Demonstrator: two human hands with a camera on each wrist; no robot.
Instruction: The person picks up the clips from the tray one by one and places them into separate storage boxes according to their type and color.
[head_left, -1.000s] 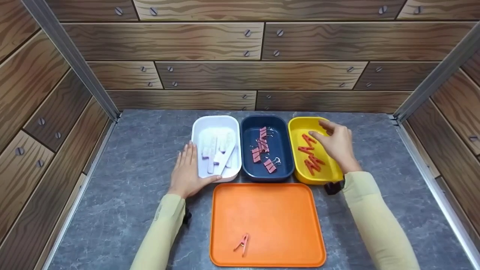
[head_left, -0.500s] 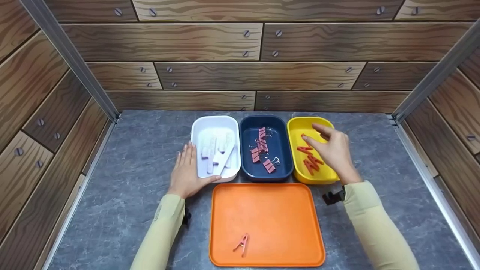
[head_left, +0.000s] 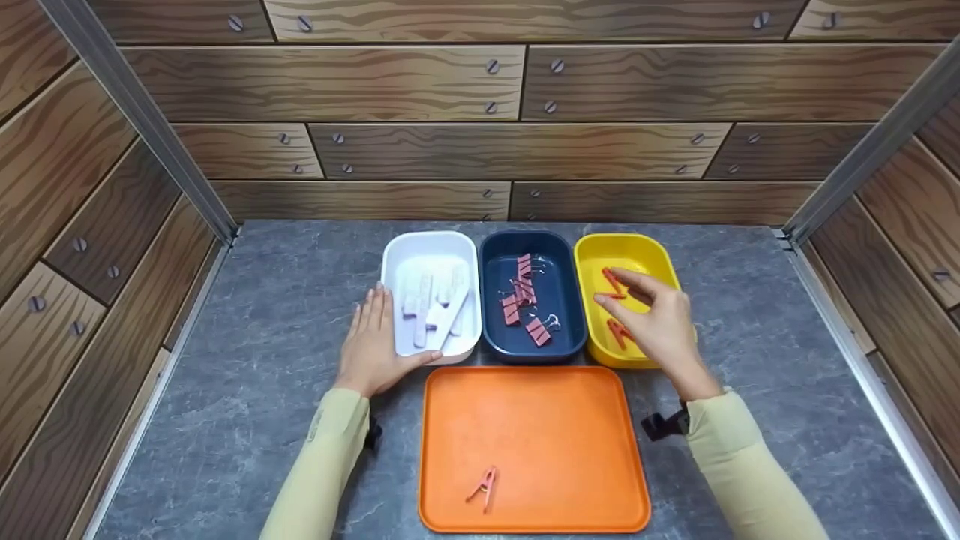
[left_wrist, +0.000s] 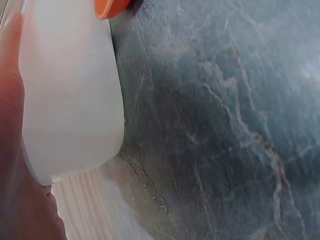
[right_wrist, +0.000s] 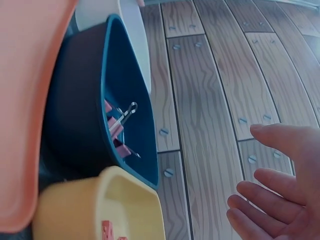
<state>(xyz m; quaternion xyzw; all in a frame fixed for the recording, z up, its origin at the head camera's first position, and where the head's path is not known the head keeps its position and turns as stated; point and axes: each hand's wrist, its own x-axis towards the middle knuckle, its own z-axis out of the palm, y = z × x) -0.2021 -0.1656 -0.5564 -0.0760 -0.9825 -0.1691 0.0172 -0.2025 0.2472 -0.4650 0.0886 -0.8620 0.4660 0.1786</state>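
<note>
My left hand (head_left: 373, 341) rests along the left wall of a white bin (head_left: 390, 255), fingers straight and thumb at its front corner. Flat whitish sticks (head_left: 424, 307) lie in that bin. My right hand (head_left: 660, 315) is over a yellow bin (head_left: 652, 251); thumb and forefinger stand apart, and nothing shows between them. Beneath that hand lie several red clothespins (head_left: 618, 332), partly hidden by it. In the right wrist view the right hand (right_wrist: 285, 185) has its fingers spread apart from the thumb. One pinkish clothespin (head_left: 485, 489) lies on an orange tray (head_left: 540, 435).
A dark blue bin (head_left: 566, 292) with several pink binder clips (head_left: 538, 331) stands between the white and yellow bins. The tray lies just in front of the bins on a grey marbled table (head_left: 247, 360). Wood-patterned panels (head_left: 420, 82) enclose the back and sides.
My right hand has moved left and nearer over the yellow bin, its fingertips now by the left clothespins. The left hand has stayed at the white bin.
</note>
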